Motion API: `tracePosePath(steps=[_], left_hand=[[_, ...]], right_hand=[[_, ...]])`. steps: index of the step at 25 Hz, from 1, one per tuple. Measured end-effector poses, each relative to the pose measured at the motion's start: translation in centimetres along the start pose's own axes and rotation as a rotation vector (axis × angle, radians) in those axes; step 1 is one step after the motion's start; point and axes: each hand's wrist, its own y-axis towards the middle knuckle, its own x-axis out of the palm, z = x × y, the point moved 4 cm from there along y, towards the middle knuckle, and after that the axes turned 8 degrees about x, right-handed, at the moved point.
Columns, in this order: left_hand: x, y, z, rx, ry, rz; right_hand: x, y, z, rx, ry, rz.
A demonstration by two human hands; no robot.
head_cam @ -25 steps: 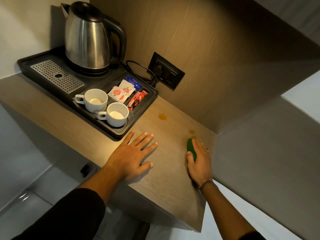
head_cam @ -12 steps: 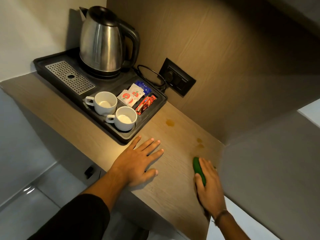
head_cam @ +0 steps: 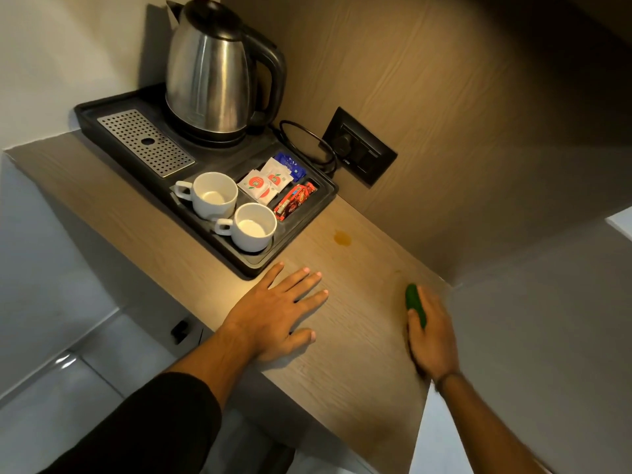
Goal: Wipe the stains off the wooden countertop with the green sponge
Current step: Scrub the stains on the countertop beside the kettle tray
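Wood-grain worktop [head_cam: 345, 364] fills a corner niche, carrying a black tray [head_cam: 253, 265] with a steel kettle [head_cam: 208, 70], two white cups and sachets. Just beside the tray's near corner, the left hand [head_cam: 277, 316] lies flat, fingers spread and holding nothing. Well apart from the tray, near the side wall, the right hand [head_cam: 432, 340] presses the green sponge [head_cam: 414, 302] onto the wood, fingers clenched over it. Between tray and sponge sits an amber stain [head_cam: 342, 238].

The right hand [head_cam: 431, 340] covers most of the sponge [head_cam: 415, 302]; both forearms run off the bottom edge.
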Motion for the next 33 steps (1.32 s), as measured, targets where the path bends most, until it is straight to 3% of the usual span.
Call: tracePosePath(steps=[2,4,7,11,14,16,18,21,25,27,30,33], left_hand=[[-0.1,0.0,0.0,0.006,0.007,-0.001],[0.0,0.0,-0.1,0.000,-0.005,0.004],[0.1,0.0,0.0,-0.002,-0.007,0.010],[0.0,0.1,0.1,-0.003,0.009,-0.007],[0.1,0.1,0.0,-0.007,-0.012,-0.004],[0.2,0.0,0.0,-0.011,-0.026,0.005],[0.1,0.0,0.0,-0.019,-0.023,0.000],[0.0,0.1,0.2,-0.016,-0.019,-0.009],[-0.1,0.0,0.2,-0.020,-0.037,-0.011],[-0.1,0.0,0.2,-0.023,-0.026,-0.004],[-0.1,0.0,0.2,-0.019,-0.025,-0.001],[0.0,0.0,0.2,-0.027,-0.032,0.002]], right_hand=[[-0.4,3.9,-2.5,0.101,0.022,0.022],[1.3,4.1,-4.8,-0.027,-0.024,-0.018],[1.1,0.7,-1.7,-0.211,-0.061,-0.044],[-0.4,6.3,-2.8,0.031,0.014,0.000],[2.7,5.2,-7.3,-0.174,-0.020,-0.058],[3.2,2.5,-6.0,-0.313,-0.029,-0.088],[2.4,3.6,-5.5,-0.276,-0.031,-0.058],[3.3,7.9,-10.5,-0.125,-0.024,-0.050],[5.6,5.1,-11.6,-0.431,-0.057,-0.115],[4.3,5.9,-10.0,-0.375,-0.052,-0.085],[4.5,9.1,-13.1,-0.174,-0.032,-0.086],[6.1,6.3,-14.1,-0.427,-0.061,-0.148]])
